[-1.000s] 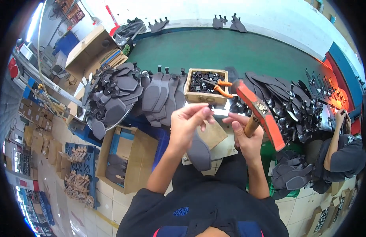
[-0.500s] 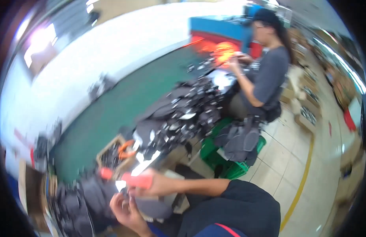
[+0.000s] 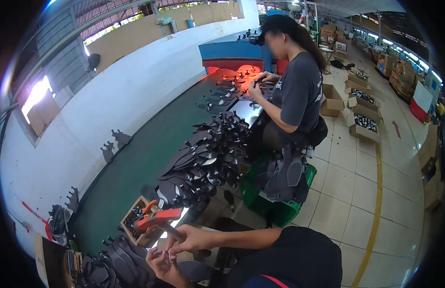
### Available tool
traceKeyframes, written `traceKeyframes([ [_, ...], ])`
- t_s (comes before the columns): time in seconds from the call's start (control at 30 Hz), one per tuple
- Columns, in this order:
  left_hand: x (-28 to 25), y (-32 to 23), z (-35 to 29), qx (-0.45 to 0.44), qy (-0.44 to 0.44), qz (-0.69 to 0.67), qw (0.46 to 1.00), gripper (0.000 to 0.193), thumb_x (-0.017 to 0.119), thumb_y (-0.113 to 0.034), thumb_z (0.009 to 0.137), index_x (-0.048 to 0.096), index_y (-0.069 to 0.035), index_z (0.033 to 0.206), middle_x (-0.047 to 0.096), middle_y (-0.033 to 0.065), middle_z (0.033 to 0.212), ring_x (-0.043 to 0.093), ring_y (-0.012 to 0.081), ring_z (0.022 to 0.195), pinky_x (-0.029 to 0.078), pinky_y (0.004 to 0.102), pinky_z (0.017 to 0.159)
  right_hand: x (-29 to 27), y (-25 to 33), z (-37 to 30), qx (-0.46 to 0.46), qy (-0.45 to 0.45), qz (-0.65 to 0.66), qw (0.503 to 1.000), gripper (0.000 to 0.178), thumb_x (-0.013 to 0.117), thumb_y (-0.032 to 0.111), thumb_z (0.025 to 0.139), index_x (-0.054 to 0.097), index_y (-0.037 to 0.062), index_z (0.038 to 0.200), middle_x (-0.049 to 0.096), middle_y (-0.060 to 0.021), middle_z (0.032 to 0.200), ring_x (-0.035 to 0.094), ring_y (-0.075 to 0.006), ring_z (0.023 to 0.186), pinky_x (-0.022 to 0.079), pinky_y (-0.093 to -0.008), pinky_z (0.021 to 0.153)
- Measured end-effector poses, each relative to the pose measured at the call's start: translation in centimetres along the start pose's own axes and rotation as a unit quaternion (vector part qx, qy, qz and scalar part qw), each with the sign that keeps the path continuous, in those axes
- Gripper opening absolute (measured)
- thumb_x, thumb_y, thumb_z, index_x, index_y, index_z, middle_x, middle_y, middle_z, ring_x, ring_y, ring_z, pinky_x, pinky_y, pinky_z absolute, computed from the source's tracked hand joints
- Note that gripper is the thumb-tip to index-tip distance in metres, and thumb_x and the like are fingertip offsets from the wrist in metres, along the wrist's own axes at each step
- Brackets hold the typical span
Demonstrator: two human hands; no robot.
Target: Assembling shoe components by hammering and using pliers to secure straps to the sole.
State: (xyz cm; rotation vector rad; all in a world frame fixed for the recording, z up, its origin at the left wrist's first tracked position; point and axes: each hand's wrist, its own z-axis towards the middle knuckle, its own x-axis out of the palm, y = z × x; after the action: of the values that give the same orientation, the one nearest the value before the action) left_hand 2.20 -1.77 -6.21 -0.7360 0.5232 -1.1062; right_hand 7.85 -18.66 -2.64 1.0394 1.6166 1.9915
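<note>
left of the yellow floor line (image 3: 374, 216) are an open cardboard carton (image 3: 333, 111), a co-worker (image 3: 299, 91) and a blue-and-red machine (image 3: 229, 54).

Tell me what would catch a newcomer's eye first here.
The orange-headed hammer in the wearer's right hand stands out first, low, left of centre. Beyond it, dark shoe parts are heaped along the right side of the green table. At its far end, an orange glow shines beside a co-worker.
</note>
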Motion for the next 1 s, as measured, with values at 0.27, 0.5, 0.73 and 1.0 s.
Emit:
traceKeyframes([
  [0.27,-4.3,3.8,0.7,-0.06,-0.001,0.344,0.937,0.066,0.082,-0.019,0.078,0.052,0.002,0.134,0.052,0.0192,0.135,0.05,0.0346,0.125,0.038,0.0421,0.107,-1.9,-1.9,1.4,-0.068,-0.074,-0.09,0.991,0.018,0.068,0.018,0.095,0.075,0.0099,0.11,0.056,0.0075,0.065,0.044,-0.0011,0.05,0.034,-0.0206,0.045],
  [0.5,-6.3,8.6,-0.1,-0.096,-0.009,0.262,0.96,0.03,0.072,-0.012,0.086,0.064,-0.002,0.114,0.062,0.0189,0.122,0.061,0.0347,0.115,0.047,0.039,0.098,-0.7,-1.6,2.7,-0.022,-0.051,-0.016,0.998,0.018,0.068,0.004,0.092,0.065,-0.0071,0.107,0.059,-0.0025,0.065,0.042,-0.0041,0.042,0.031,-0.0213,0.039],
  [0.73,-6.3,7.4,1.0,-0.153,-0.033,0.27,0.95,0.024,0.078,-0.011,0.081,0.071,-0.004,0.103,0.07,0.0118,0.095,0.066,0.0192,0.083,0.051,0.0314,0.074,0.1,-2.4,5.7,-0.005,-0.04,-0.125,0.991,0.017,0.069,0.006,0.092,0.068,-0.0054,0.105,0.065,-0.003,0.077,0.044,-0.0042,0.045,0.035,-0.0215,0.043],
  [1.0,-5.9,8.1,-1.5,-0.185,-0.02,0.212,0.959,0.03,0.082,-0.007,0.072,0.072,-0.002,0.101,0.07,0.0105,0.095,0.067,0.0195,0.081,0.053,0.0297,0.075,-0.3,-6.7,10.0,-0.102,0.078,-0.251,0.96,0.027,0.069,-0.002,0.086,0.065,-0.0015,0.112,0.07,-0.0114,0.101,0.068,-0.0211,0.092,0.053,-0.0334,0.082],
])
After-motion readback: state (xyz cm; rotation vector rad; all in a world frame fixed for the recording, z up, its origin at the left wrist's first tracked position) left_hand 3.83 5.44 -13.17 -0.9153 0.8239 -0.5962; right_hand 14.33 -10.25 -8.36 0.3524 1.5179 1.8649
